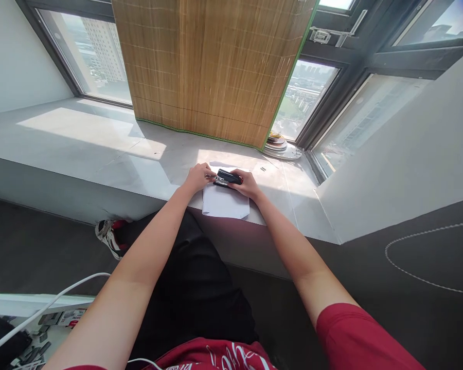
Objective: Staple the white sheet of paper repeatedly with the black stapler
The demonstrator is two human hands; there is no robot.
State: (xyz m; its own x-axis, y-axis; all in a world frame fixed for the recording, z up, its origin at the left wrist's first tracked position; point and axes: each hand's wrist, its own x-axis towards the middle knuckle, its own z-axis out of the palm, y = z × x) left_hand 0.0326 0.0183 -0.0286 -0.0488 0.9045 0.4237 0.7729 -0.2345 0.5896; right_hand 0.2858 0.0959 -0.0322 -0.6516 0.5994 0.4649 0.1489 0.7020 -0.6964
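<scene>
A black stapler [228, 177] lies above white paper sheets [227, 203] at the front of the sill, its upper arm raised from its metal tray. My right hand [247, 184] is closed around the stapler's right end. At its left end, my left hand [196, 178] pinches a small metal piece [210, 176]; I cannot tell whether this is part of the stapler or separate. Two short dark strips [263, 168], which look like staples, rest on the sill to the right of the paper.
The pale window sill [139, 154] runs across the view, with its front edge over my black trousers. A bamboo blind [216, 67] hangs behind my hands. Stacked plates [280, 146] stand in the right corner. A white cable [46, 308] crosses at lower left; a bead chain [393, 262] hangs right.
</scene>
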